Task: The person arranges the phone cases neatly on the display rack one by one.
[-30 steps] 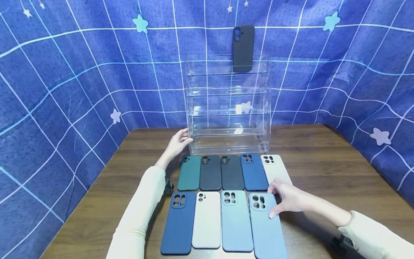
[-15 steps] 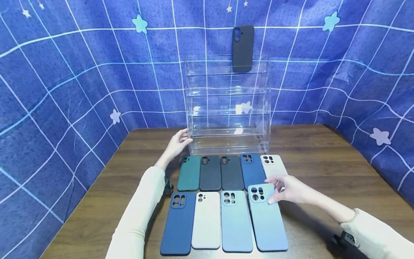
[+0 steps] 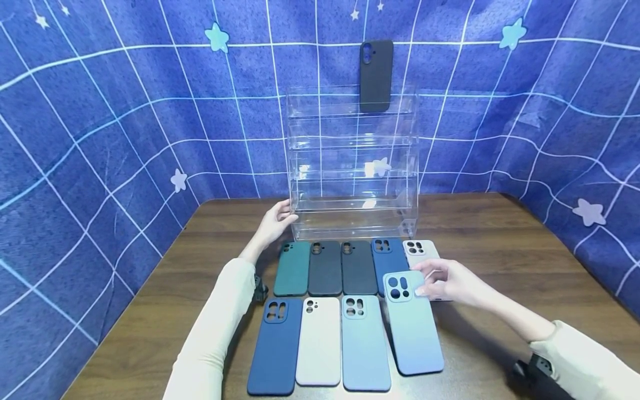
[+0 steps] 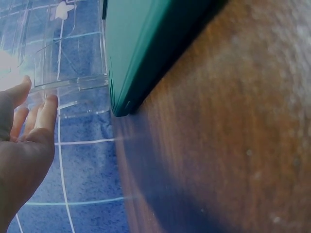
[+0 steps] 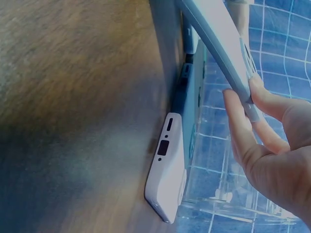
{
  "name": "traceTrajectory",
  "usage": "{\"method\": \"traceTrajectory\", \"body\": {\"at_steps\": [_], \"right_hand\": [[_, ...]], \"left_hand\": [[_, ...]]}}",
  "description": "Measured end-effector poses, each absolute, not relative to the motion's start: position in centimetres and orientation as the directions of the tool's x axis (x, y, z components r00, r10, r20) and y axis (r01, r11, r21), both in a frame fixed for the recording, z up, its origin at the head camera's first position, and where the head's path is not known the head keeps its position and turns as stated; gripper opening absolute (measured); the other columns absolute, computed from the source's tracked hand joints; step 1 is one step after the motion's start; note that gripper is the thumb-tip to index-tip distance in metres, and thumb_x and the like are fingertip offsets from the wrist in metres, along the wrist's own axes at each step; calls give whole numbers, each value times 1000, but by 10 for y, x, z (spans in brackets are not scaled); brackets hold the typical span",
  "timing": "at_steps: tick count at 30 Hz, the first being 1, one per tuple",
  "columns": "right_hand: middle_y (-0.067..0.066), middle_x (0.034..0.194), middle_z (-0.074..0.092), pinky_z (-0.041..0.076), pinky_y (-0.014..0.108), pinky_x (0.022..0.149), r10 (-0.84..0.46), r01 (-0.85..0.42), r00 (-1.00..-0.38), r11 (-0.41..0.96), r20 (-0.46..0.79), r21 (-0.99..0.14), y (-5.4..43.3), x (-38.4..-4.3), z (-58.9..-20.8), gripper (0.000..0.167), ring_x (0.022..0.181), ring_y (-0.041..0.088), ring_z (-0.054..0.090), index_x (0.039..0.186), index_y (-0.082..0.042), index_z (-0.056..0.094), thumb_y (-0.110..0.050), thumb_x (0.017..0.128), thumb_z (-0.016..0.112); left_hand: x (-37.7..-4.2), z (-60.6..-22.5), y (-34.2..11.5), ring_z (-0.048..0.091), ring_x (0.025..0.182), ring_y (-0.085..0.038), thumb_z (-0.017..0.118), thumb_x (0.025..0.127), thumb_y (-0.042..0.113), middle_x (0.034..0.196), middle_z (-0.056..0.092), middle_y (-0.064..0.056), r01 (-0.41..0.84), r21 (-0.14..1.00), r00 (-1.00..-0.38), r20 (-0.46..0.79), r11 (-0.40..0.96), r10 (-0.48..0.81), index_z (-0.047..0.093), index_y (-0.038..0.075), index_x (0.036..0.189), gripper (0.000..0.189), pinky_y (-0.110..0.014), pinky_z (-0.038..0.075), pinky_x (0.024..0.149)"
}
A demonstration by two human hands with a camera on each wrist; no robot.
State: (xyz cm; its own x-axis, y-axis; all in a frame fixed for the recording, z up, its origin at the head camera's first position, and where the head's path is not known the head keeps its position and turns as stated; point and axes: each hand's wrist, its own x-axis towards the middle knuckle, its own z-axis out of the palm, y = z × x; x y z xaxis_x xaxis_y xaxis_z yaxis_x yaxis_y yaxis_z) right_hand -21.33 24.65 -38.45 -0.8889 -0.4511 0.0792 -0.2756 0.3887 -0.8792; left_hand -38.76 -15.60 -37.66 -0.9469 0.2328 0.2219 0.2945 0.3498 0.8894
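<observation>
My right hand (image 3: 450, 282) pinches a light blue phone case (image 3: 414, 333) by its upper right corner, thumb on the back and fingers beneath. The case is tilted, its camera end raised off the table, as the right wrist view shows. My left hand (image 3: 274, 223) holds the lower left side of a clear tiered display rack (image 3: 352, 218), thumb toward the front. In the left wrist view the fingers (image 4: 47, 114) lie at the rack's edge, near a green phone case (image 4: 141, 43). A white phone case (image 3: 421, 250) lies partly hidden behind the right hand and the lifted case.
A black phone case (image 3: 376, 75) stands on the rack's top tier. Before the rack lie more cases in two rows: two black, a blue (image 3: 387, 261), then a dark blue (image 3: 276, 350), a white (image 3: 319, 344) and another light blue (image 3: 366, 347). A starry blue cloth (image 3: 150, 111) hangs behind.
The right hand has raised the light blue case's camera end and shifted it away from me, over the front of the far row. The left hand and rack have stayed put.
</observation>
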Motion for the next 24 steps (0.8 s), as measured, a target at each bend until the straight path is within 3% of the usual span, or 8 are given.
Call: {"method": "traceTrajectory", "body": {"at_steps": [5,17,24], "right_hand": [[8,85,59,59,40,64,-428,-227,-902,360,56,-905,246,-215,-383,49,71,9,64,121,10,51,-7,80,72],[7,86,66,59,40,62,-458,-337,-874,337,159,-879,249,-221,-381,37,74,5,64,119,14,51,-6,89,62],[6,86,67,58,37,61,-447,-383,-871,359,203,-851,250,-226,-373,32,73,5,64,117,9,54,-6,89,61]], "left_hand": [[-406,-395,-160,50,121,-38,58,92,9,134,47,-28,319,879,-943,258,353,211,34,-2,141,56,-46,40,105],[-416,-402,-162,52,120,-36,62,90,12,132,51,-24,300,885,-950,241,357,201,37,1,140,57,-43,45,101],[-417,-400,-165,52,121,-35,66,87,14,132,52,-23,302,882,-949,241,361,205,40,2,138,59,-43,44,102]]}}
